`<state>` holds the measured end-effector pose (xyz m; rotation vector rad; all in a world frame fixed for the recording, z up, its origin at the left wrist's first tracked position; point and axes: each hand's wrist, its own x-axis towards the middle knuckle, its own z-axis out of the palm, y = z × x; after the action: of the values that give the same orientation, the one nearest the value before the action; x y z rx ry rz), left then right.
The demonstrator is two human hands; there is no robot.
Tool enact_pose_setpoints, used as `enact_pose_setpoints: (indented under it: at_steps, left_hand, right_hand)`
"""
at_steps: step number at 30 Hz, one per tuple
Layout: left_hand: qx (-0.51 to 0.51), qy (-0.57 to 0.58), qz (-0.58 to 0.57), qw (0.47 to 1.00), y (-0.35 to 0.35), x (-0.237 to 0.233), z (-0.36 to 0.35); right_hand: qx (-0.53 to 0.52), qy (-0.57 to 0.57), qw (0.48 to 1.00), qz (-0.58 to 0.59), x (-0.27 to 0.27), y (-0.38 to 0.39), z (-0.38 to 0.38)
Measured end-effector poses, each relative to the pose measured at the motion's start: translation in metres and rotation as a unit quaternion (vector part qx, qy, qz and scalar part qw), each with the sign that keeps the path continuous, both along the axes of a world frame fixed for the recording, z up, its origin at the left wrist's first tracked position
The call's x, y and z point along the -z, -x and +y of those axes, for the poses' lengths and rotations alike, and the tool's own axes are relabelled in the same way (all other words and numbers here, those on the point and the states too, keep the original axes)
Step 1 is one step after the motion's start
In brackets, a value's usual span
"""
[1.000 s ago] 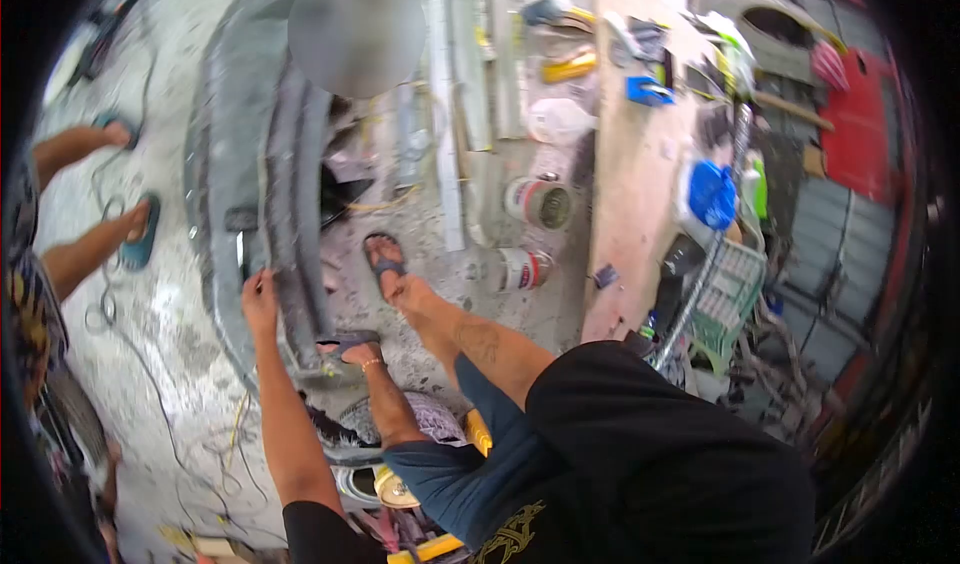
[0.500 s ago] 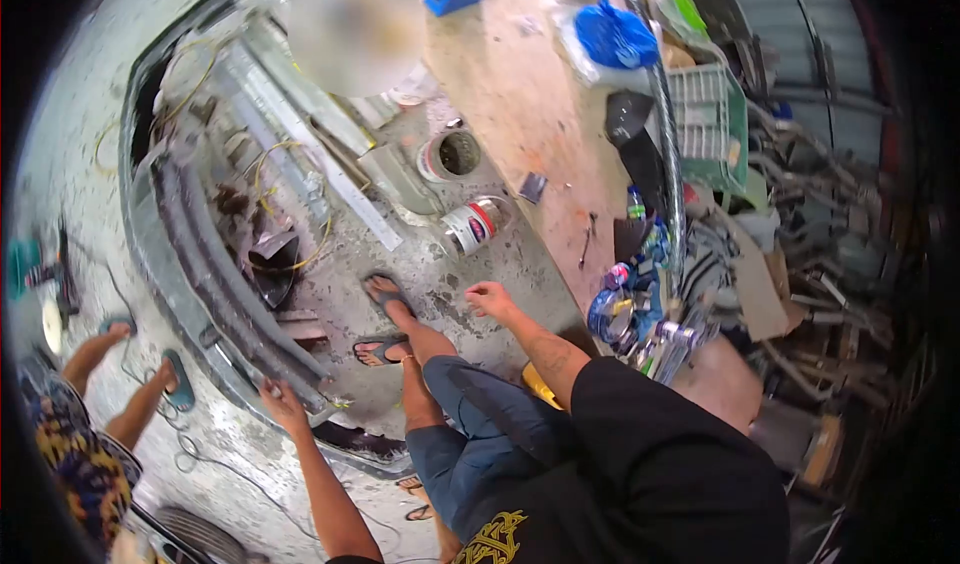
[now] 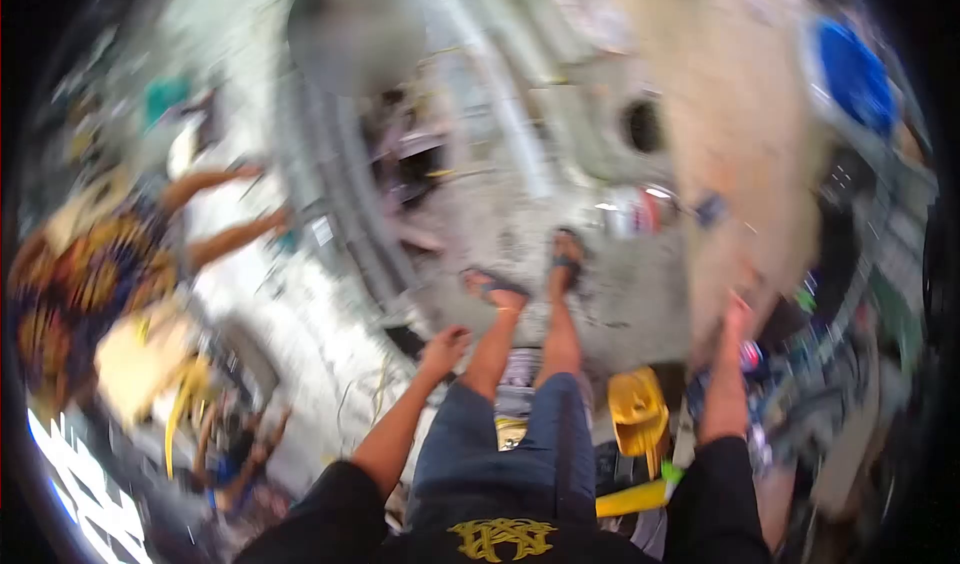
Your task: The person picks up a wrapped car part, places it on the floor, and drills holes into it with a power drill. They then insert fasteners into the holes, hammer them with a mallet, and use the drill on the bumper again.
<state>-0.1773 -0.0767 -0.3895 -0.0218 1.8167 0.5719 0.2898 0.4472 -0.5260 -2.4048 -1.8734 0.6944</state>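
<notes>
My left hand (image 3: pixel 446 350) is beside my left knee, near the lower end of the long curved grey bumper-like part (image 3: pixel 347 184). Its fingers look curled together, with nothing visible in them. My right hand (image 3: pixel 738 314) is over the near part of the long tan board (image 3: pixel 735 114). Motion smears its fingers, and no held object can be made out. Beyond my feet, a clear jar with a red and white label (image 3: pixel 635 211) lies next to the board's left edge.
A person (image 3: pixel 85 294) in patterned clothing is at the left. Several people or limbs blur at lower left. A yellow plastic object (image 3: pixel 638 411) is right of my legs. Metal strips (image 3: pixel 490 74) lie ahead; a blue bag (image 3: pixel 855 76) is at upper right.
The view has turned and blurred, and the scene has shifted right. My left hand has come off the curved part toward my knee. My right hand has moved from beside the jar to over the board.
</notes>
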Motion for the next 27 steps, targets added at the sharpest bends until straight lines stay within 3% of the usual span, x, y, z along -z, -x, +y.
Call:
enact_pose_setpoints:
  at_steps: [1,2,3,4,6,8,10,13,15,16,18,20,24,26,27]
  left_hand:
    - [-0.012,-0.097,0.051,0.994,-0.015,0.024,-0.012]
    - [0.042,-0.08,0.075,0.993,-0.015,0.027,-0.006]
    - [0.015,-0.072,0.06,0.995,-0.012,0.023,0.006]
    - [-0.008,-0.079,0.042,0.996,-0.012,0.016,0.023]
    - [-0.02,-0.12,0.097,0.988,-0.013,0.009,0.038]
    - [-0.032,-0.171,0.148,0.973,-0.009,0.002,0.058]
    - [-0.099,-0.178,0.077,0.976,-0.003,-0.015,0.077]
    - [-0.171,-0.217,0.001,0.961,0.004,-0.038,0.097]
    - [-0.215,-0.233,0.017,0.948,0.015,-0.063,0.099]
    - [-0.238,-0.243,0.033,0.94,0.023,-0.068,0.094]
    - [-0.294,-0.235,0.062,0.924,0.037,-0.068,0.061]
    - [-0.349,-0.248,0.1,0.898,0.052,-0.053,0.011]
    - [-0.415,-0.206,0.128,0.877,0.1,-0.061,-0.073]
    - [-0.434,-0.131,0.257,0.853,0.116,-0.047,-0.111]
    - [-0.422,-0.117,0.276,0.856,0.129,-0.036,-0.135]
  right_hand:
    - [-0.006,0.018,0.999,0.047,0.01,-0.017,0.009]
    - [0.018,0.038,0.996,0.078,0.018,-0.027,0.015]
    - [0.007,0.065,0.998,0.024,0.013,-0.024,0.022]
    - [-0.084,0.032,0.996,0.007,0.0,-0.03,0.022]
    - [-0.045,0.016,0.998,-0.037,-0.017,-0.028,0.02]
    - [-0.03,-0.025,0.981,0.188,-0.042,-0.001,-0.003]
    - [-0.09,0.1,0.958,0.252,-0.092,0.072,-0.044]
    - [-0.11,0.29,0.909,0.28,-0.18,0.271,-0.167]
    - [-0.245,0.317,0.871,0.285,-0.187,0.359,-0.245]
    - [-0.284,0.329,0.86,0.265,-0.175,0.389,-0.285]
    - [-0.215,0.407,0.82,0.34,-0.164,0.445,-0.349]
    - [-0.109,0.498,0.8,0.315,-0.179,0.506,-0.398]
    - [-0.178,0.534,0.759,0.327,-0.15,0.559,-0.477]
    - [-0.161,0.617,0.714,0.287,-0.145,0.595,-0.506]
    - [-0.168,0.615,0.718,0.28,-0.137,0.612,-0.514]
